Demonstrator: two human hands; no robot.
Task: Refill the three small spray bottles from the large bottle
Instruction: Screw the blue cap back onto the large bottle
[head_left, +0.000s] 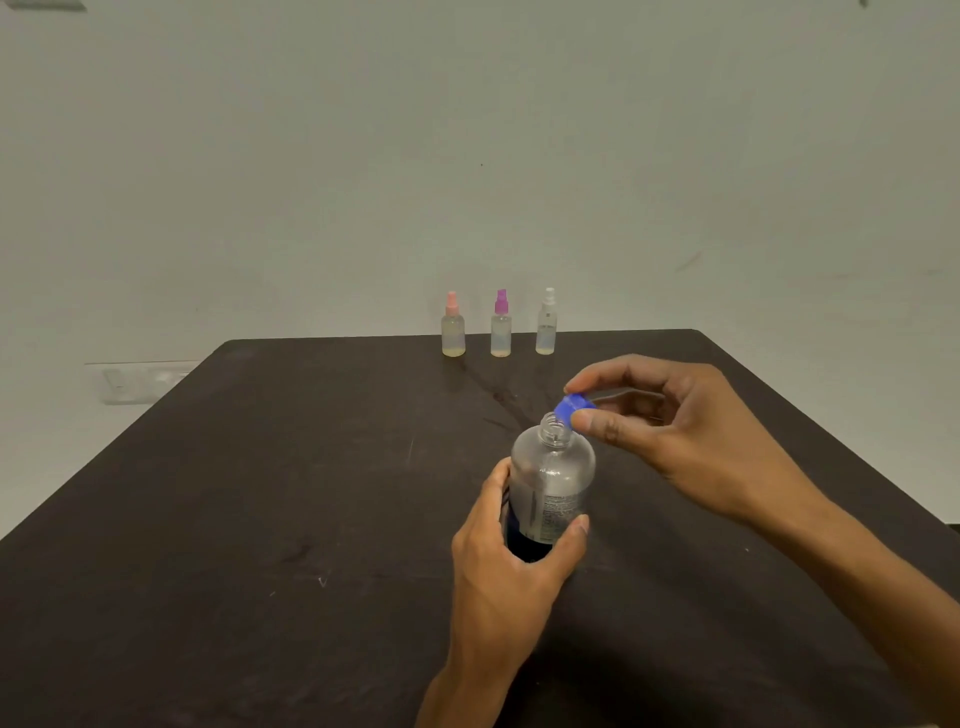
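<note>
The large clear bottle (551, 478) stands upright near the middle of the dark table, its neck uncovered. My left hand (511, 566) grips its lower body. My right hand (675, 431) pinches the blue cap (570, 406) just right of and slightly above the bottle's mouth. Three small spray bottles stand in a row at the table's far edge: one with a pink top (453, 325), one with a purple top (501, 323), one with a white top (546, 322). Each holds a little pale liquid and keeps its sprayer on.
The dark table (260, 493) stretches across the view and ends at a pale wall behind the small bottles. A white switch plate (135, 382) sits on the wall at the left, below table level.
</note>
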